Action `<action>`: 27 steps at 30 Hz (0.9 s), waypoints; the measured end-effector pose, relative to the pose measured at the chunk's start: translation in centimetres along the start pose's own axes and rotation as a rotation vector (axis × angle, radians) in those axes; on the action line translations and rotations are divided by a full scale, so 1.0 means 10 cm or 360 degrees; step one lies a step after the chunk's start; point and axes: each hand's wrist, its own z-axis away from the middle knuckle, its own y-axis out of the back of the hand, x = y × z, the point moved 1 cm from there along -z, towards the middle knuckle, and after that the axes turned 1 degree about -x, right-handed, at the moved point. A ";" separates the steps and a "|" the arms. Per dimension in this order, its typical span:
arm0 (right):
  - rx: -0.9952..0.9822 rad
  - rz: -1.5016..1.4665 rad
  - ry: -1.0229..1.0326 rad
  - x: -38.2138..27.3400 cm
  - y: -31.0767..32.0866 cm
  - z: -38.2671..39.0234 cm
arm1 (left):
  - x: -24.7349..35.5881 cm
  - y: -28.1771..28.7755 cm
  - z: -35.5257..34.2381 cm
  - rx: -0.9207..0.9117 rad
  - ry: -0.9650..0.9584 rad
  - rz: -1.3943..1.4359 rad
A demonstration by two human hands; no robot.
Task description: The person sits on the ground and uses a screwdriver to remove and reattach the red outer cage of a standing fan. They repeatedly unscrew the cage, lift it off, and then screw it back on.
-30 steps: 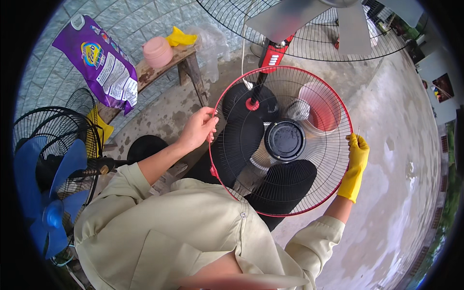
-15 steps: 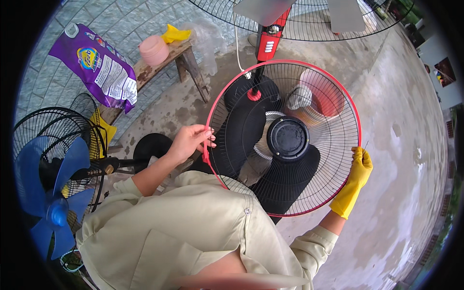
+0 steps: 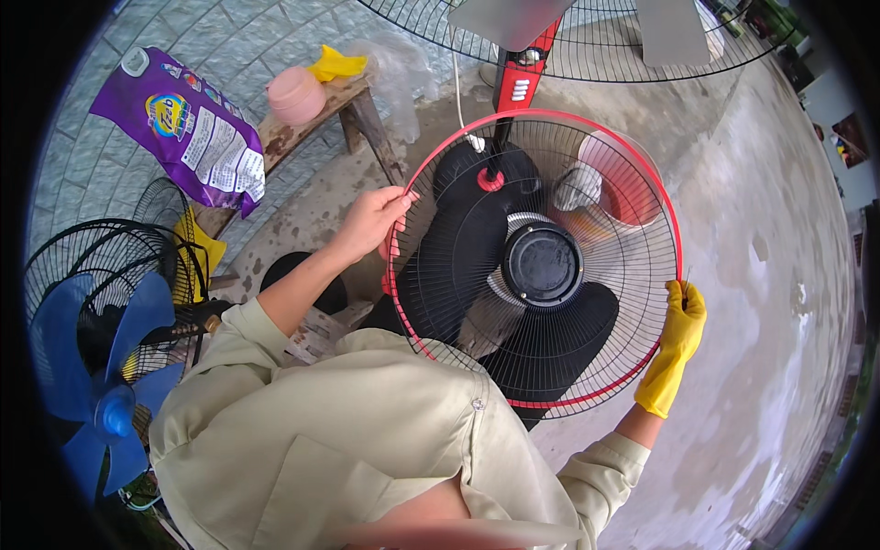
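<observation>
Red-rimmed fan guard (image 3: 543,266), clamped at opposite edges by left fingers (image 3: 401,203) and gloved right fingers (image 3: 683,295) — tips partly hidden, grey blades (image 3: 674,35) cropped above

Lit bright and even by diffuse daylight, softly shadowed.
Glares pale off the damp-looking floor (image 3: 756,275) at right; darkens around the blue fan (image 3: 115,415) at left. Bends toward the rim, drops to black corners. Reads sharp at centre, smeared on the strip (image 3: 458,533) at bottom.
</observation>
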 end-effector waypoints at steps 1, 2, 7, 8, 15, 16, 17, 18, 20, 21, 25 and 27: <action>-0.0004 0.0036 0.0037 -0.04 0.00 0.00 | 0.00 0.03 -0.10 0.0013 -0.0083 -0.0083; -0.0008 0.0072 0.0075 -0.07 0.00 -0.01 | 0.01 0.07 -0.17 0.0039 -0.0155 -0.0270; -0.0101 0.0294 0.0093 -0.04 -0.02 -0.09 | 0.39 0.08 -0.28 0.0095 -0.0414 -0.1064; -0.0136 0.0298 0.0039 -0.07 -0.01 -0.10 | 0.45 0.06 -0.25 0.0080 -0.0439 -0.1141; -0.0492 0.0305 -0.0378 -0.12 0.14 0.14 | 0.47 0.05 -0.16 -0.0027 -0.0275 -0.1327; -0.0536 0.0111 -0.0319 -0.06 0.17 0.23 | 0.43 0.04 -0.15 -0.0034 -0.0230 -0.1225; -0.0518 0.0025 -0.0415 -0.01 0.21 0.34 | 0.39 0.04 -0.14 -0.0044 -0.0187 -0.1122; -0.0451 -0.0039 -0.0431 0.02 0.22 0.48 | 0.33 0.02 -0.13 -0.0064 -0.0137 -0.1015; -0.0492 -0.0167 -0.0467 0.02 0.27 0.66 | 0.23 -0.02 -0.15 -0.0007 -0.0098 -0.0930; -0.0478 -0.0140 -0.0488 -0.04 0.29 0.75 | 0.18 -0.04 -0.18 0.0020 -0.0088 -0.0883; -0.0463 -0.0418 -0.0563 0.03 0.35 1.07 | 0.07 -0.10 -0.21 -0.0029 -0.0012 -0.0782; -0.0329 -0.0738 -0.0471 0.30 0.31 1.12 | -0.12 -0.06 -0.35 -0.0097 -0.0164 -0.0609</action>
